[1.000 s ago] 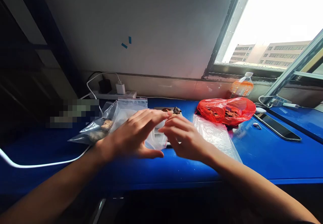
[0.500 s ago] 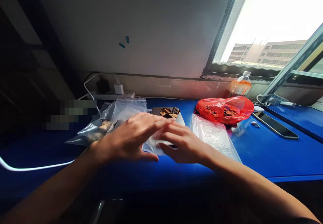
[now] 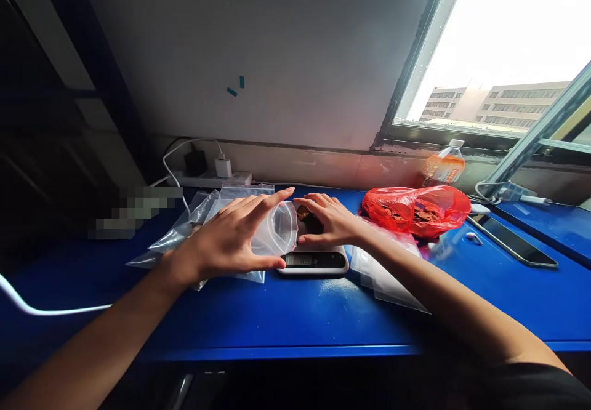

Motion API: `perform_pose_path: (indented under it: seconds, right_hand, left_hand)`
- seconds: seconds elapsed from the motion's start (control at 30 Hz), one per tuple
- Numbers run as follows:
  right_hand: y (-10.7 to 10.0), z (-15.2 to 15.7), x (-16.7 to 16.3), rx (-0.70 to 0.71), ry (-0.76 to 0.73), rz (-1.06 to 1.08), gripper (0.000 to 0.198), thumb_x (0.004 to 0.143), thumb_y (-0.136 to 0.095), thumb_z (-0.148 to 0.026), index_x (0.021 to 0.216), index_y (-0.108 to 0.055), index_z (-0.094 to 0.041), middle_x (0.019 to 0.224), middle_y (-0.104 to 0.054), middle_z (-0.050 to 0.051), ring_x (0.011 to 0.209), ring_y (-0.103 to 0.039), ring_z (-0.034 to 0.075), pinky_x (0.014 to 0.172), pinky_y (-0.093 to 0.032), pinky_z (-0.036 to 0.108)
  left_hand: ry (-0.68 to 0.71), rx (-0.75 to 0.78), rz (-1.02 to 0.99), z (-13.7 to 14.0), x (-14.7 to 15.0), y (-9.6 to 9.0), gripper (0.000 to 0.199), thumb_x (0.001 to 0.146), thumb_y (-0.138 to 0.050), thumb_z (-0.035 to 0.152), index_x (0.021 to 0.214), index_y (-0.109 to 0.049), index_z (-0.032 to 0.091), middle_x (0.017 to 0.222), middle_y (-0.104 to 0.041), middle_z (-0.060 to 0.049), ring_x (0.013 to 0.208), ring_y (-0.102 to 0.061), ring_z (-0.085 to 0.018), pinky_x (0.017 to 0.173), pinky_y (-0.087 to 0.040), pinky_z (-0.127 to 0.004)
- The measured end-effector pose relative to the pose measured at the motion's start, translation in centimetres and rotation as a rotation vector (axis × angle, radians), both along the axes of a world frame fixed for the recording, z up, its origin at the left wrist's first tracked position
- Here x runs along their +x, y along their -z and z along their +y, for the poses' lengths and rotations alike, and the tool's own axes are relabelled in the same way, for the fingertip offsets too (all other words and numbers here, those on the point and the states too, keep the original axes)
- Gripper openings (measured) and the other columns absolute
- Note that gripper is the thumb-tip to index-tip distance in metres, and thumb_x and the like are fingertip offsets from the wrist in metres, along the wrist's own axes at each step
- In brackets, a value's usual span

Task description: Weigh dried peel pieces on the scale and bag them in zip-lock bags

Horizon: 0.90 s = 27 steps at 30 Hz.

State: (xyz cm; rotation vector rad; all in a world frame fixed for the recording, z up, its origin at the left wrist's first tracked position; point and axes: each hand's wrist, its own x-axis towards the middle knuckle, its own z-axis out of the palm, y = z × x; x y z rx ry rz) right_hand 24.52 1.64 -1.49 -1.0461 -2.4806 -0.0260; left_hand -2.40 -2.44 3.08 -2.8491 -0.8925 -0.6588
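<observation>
A clear plastic zip bag [image 3: 281, 228] sits in the curve of my left hand [image 3: 231, 234], its round mouth facing right. The thumb and index finger are spread wide around that mouth, and the remaining fingers are partly hidden. My right hand [image 3: 330, 218] curls over dried brown peel-like pieces [image 3: 303, 214] on a small kitchen scale [image 3: 339, 261], thumb and fingers at either side of them. The scale's dark display strip faces me, and its plate is mostly covered by the hands. Under and behind my left wrist lie more clear zip bags [image 3: 184, 216].
To the right, a red plastic bag [image 3: 415, 207] of dried pieces lies above flat clear bags [image 3: 392, 268]. A phone [image 3: 517, 241], an earbud [image 3: 474, 237] and an orange drink bottle [image 3: 446, 162] are beyond. A power strip [image 3: 235, 178] and white cable [image 3: 69, 309] are at left.
My hands, close together before, have moved apart. The bag's mouth now stands open by my left hand, and my right hand has moved over the pieces, uncovering the scale's display.
</observation>
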Motion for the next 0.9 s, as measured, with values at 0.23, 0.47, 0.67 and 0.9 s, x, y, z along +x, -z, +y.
perform_pose_path:
  seconds: [0.23,0.47,0.67,0.9]
  right_hand:
    - [0.0,1.5,-1.1,0.043,-0.051,0.009,0.041,0.089,-0.063,-0.051,0.111,-0.069,-0.017,0.087,-0.064,0.005,0.079,-0.052,0.017,0.079,-0.042,0.032]
    - [0.6,0.5,-1.1,0.16,0.087,0.123,0.018,0.086,-0.064,-0.034,0.083,-0.07,-0.017,0.074,-0.064,0.003,0.068,-0.049,0.014,0.068,-0.037,0.028]
    - [-0.2,0.7,-1.5,0.005,0.1,0.538,0.017,0.082,-0.065,-0.033,0.075,-0.063,-0.017,0.062,-0.057,-0.002,0.057,-0.044,0.009,0.059,-0.035,0.026]
    - [-4.4,-2.8,-4.4,-0.309,-0.026,0.923,0.039,0.079,-0.068,-0.056,0.079,-0.058,-0.019,0.067,-0.063,0.0,0.06,-0.052,0.011,0.057,-0.04,0.026]
  left_hand:
    - [0.016,-0.031,-0.005,-0.2,0.0,-0.1,0.103,0.079,-0.074,0.058,0.158,-0.017,0.026,0.151,-0.049,-0.016,0.134,-0.05,-0.039,0.109,-0.042,-0.061]
    - [-0.01,-0.048,0.025,-0.7,0.3,-0.5,0.1,0.08,-0.074,0.055,0.157,-0.018,0.024,0.146,-0.053,-0.017,0.131,-0.054,-0.037,0.108,-0.044,-0.059]
    - [-0.016,-0.031,-0.016,-0.4,0.3,-0.2,0.096,0.084,-0.069,0.059,0.157,-0.017,0.026,0.152,-0.048,-0.016,0.134,-0.051,-0.037,0.109,-0.043,-0.059]
    - [-0.071,-0.081,-0.22,0.4,1.0,1.0,0.115,0.069,-0.071,0.077,0.158,-0.014,0.03,0.147,-0.054,-0.016,0.128,-0.057,-0.042,0.102,-0.05,-0.061]
